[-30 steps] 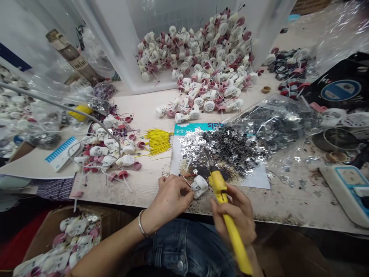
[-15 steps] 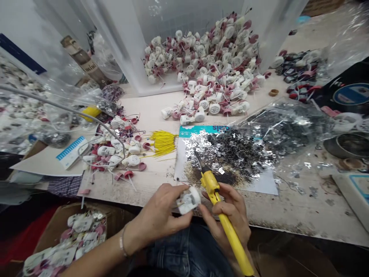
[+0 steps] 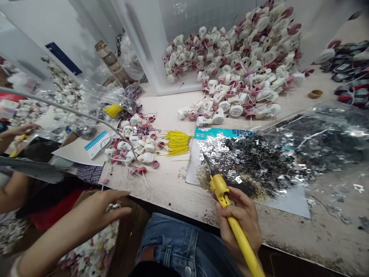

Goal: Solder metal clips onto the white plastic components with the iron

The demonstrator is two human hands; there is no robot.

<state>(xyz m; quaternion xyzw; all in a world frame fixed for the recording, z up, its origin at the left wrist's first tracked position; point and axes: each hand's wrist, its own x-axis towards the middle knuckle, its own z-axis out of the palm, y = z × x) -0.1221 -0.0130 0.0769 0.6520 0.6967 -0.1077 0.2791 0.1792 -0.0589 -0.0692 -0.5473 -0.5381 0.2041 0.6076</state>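
**Tool held steady on the right, free hand spread on the left**

The pale table (image 3: 167, 184) spans the middle of the view, with a cloudy plastic bin (image 3: 150, 65) at its back. White and pink parts (image 3: 227, 79) fill the bin's floor and spill out in front. More such pieces, the lower parts (image 3: 98, 246), lie below the table's near edge, under the left forearm. On the table, a white sheet (image 3: 300, 204) carries a dark spread of metal bits (image 3: 253, 161).

The right hand (image 3: 249, 221) has its fingers closed round a yellow tool (image 3: 220, 186) — by its look, a soldering iron — slanting over the sheet's near corner. The left hand (image 3: 102, 206) is well apart from it, thumb and fingers wide open; a shiny scrap (image 3: 113, 207) shows in the gap, apparently not gripped, though that is hard to tell. Keeping the hands this far apart is sound. The left should work low and gently over the lower parts.

Yellow wires (image 3: 177, 144) lie just beside the sheet, so the tool is best kept clear of them. The metal tip (image 3: 206, 163) points toward the brightest bits; contact cannot be judged. If hot, it wants a quiet wrist.
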